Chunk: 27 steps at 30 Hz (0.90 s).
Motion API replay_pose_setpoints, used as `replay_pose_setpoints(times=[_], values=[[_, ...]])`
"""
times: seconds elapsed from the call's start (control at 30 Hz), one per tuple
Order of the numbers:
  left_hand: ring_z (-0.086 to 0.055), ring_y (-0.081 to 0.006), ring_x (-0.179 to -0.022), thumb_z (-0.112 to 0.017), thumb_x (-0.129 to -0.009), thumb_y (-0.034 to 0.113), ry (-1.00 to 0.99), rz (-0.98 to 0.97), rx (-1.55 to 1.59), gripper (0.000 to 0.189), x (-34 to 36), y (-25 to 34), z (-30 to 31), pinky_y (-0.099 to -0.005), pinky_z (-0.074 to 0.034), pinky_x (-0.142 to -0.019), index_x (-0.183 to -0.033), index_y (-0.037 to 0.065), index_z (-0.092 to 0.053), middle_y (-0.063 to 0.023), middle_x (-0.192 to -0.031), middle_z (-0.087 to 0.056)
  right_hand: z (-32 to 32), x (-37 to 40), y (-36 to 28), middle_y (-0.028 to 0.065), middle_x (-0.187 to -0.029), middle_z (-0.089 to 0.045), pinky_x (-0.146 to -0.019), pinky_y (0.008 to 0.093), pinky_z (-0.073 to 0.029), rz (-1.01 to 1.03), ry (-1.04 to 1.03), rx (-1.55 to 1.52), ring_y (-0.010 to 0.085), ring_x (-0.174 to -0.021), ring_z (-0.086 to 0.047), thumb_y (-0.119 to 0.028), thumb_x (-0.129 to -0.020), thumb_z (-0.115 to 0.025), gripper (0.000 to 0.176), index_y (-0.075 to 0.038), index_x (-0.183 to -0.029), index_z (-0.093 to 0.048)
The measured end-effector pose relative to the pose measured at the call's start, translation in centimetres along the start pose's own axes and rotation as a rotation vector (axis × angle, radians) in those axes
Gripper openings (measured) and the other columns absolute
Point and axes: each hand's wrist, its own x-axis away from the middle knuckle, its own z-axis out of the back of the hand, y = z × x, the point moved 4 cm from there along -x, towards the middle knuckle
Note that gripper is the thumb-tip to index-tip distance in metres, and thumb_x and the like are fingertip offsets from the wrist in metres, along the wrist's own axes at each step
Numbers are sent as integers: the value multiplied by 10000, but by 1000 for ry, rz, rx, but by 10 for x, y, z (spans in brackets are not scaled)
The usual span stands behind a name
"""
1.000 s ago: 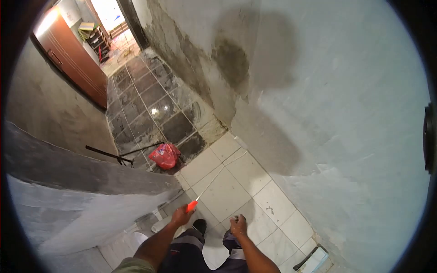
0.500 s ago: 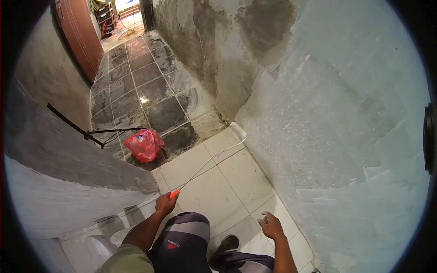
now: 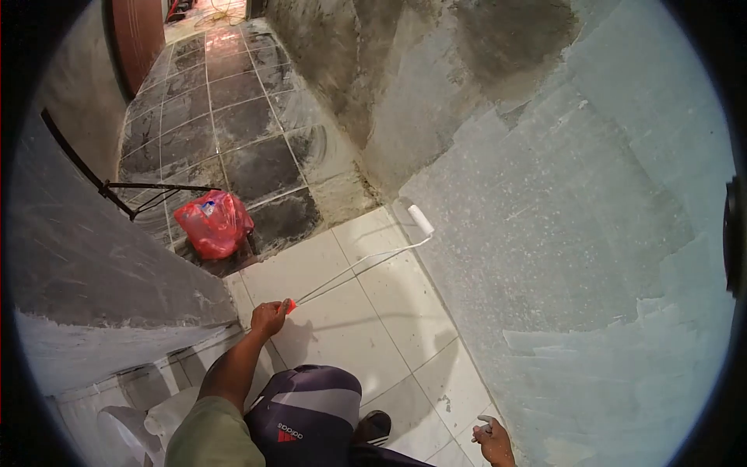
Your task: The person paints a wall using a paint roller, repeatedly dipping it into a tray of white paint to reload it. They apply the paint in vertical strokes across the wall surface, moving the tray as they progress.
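My left hand (image 3: 269,317) is closed around the orange handle of a paint roller (image 3: 421,221). The roller's thin bent metal rod reaches out over the pale floor tiles, and its white sleeve is close to the base of the right-hand wall (image 3: 545,226). That wall is patchy grey, with white specks and a lighter coat lower down. My right hand (image 3: 492,442) is low at the right, near the foot of the wall, its fingers loosely bent and apart with nothing in them. Pale smears mark its fingertips.
A red plastic bag (image 3: 214,226) sits at the edge of the dark tiles (image 3: 261,163), beside a black metal bracket (image 3: 117,191) on the left wall. White round containers (image 3: 128,432) stand at lower left. A brown door (image 3: 140,39) is farther back, and cables lie beyond it.
The view has tilted down and shifted. The roller's sleeve has turned and now appears lifted, with a shadow under the rod. My right hand has moved lower and to the right.
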Motion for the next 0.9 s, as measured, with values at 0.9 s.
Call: replay_pose_setpoints(times=[0.9], values=[[-668,-416,-877,-431,-988,563,60,-269,137,574,-31,119,50,-484,-516,-785,-975,80,-742,-215,-864,-705,-3,30,36,48,-755,-615,-703,312,-520,-7,31,-164,150,-723,-605,-200,-958,-606,365,-61,-1295,-573]])
